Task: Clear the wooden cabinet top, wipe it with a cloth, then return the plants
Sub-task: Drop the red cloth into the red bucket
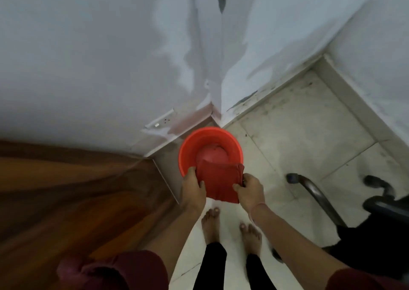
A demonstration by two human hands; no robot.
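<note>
Gripping red cloth — between both hands | above bucket

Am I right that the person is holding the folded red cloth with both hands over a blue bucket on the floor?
Not quite: the bucket is red-orange, not blue. The head view shows the left hand and right hand each gripping a side of the folded red cloth above it, on the floor.

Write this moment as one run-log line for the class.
left hand: grips cloth edge | right hand: grips other edge | red cloth: folded, over red bucket | cabinet top: bare
</note>
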